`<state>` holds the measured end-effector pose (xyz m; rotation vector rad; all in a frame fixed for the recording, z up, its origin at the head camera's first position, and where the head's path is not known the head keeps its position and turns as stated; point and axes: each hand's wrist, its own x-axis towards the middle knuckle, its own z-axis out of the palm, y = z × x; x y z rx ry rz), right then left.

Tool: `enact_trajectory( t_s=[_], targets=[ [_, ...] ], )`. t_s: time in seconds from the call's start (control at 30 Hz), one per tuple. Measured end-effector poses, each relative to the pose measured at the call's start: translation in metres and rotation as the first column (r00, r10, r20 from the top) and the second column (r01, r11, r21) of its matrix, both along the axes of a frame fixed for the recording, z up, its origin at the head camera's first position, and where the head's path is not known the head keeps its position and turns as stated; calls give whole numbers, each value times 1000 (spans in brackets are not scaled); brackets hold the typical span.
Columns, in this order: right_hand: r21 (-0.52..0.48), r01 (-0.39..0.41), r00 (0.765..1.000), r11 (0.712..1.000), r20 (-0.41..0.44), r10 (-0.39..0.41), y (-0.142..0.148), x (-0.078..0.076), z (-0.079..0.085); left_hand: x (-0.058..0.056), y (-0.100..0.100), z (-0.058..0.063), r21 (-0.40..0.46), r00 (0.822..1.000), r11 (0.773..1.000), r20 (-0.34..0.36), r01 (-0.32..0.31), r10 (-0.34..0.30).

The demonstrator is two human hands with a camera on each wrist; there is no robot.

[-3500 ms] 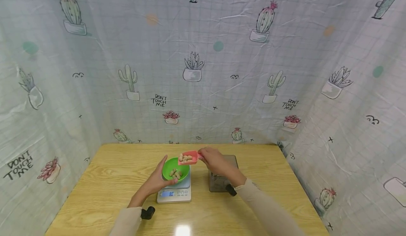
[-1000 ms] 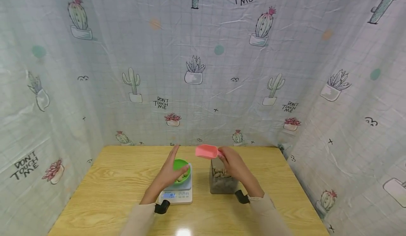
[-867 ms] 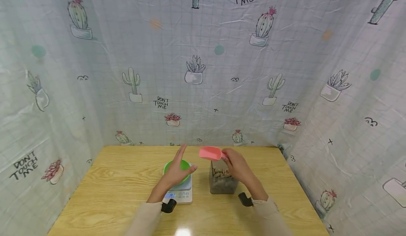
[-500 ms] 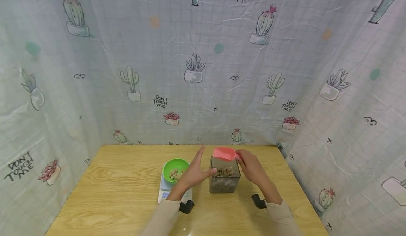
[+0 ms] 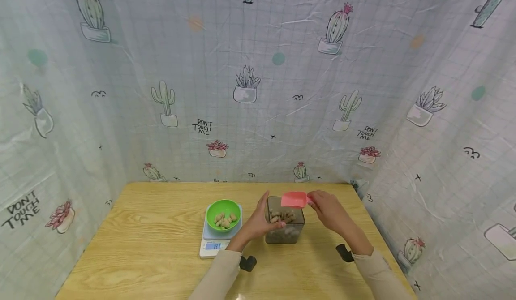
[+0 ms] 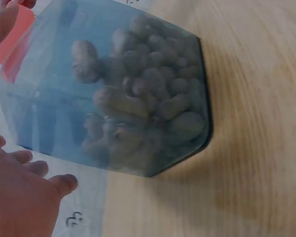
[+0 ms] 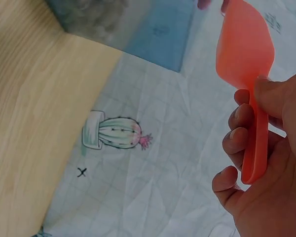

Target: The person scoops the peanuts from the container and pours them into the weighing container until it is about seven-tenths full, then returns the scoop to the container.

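Observation:
My right hand (image 5: 331, 211) grips the handle of a coral-pink scoop (image 5: 295, 199), its fingers wrapped round it in the right wrist view. The scoop's bowl is over the clear, dark-tinted square container (image 5: 281, 236), and nothing shows inside it. Unshelled peanuts (image 6: 153, 84) fill the container's lower part. My left hand (image 5: 258, 223) stands at the container's left side, thumb and fingers spread around its near left corner. In the left wrist view those fingers (image 6: 37, 169) reach along the container's wall.
A green bowl (image 5: 209, 215) holding several peanuts rests on a white kitchen scale (image 5: 207, 253) to the left, its display lit. The wooden table (image 5: 153, 237) meets a cactus-print curtain (image 5: 258, 130) at the back and sides.
Peanuts in the scoop earlier are now in the green bowl, and the scale reading rose. Both hands moved right; the left let go of the bowl, and the scoop came over the container.

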<state>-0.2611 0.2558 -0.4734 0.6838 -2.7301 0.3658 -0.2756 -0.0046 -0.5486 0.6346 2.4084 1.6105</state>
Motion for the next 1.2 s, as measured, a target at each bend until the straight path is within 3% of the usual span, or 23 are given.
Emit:
enact_trajectory(
  t_s=[0.27, 0.5, 0.6, 0.8, 0.93, 1.1, 1.2],
  targets=[
    [143, -69, 997, 987, -28, 73, -4, -4, 4, -2, 3, -8, -11, 999, 1000, 28, -24, 24],
    [319, -115, 981, 941, -112, 157, -6, -12, 15, -3, 2, -7, -42, 999, 999, 29, -13, 14],
    [418, -120, 973, 901, -132, 190, -8, -13, 19, -3, 2, -6, -38, 999, 999, 39, -15, 17],
    [627, -123, 934, 769, -189, 303, -14, -16, 23, -2, 1, -6, -49, 999, 999, 45, -15, 17],
    [680, -108, 917, 725, -214, 337, -18, -18, 26, -3, -1, -7, -64, 999, 998, 36, -9, 11],
    [739, -96, 921, 667, -188, 341, -26, -18, 28, -2, -1, -7, -61, 1000, 998, 28, -2, 4],
    [750, -103, 922, 653, -174, 345, -30, -21, 21, -2, 0, -7, -48, 1000, 999, 31, -2, 3]
  ],
)
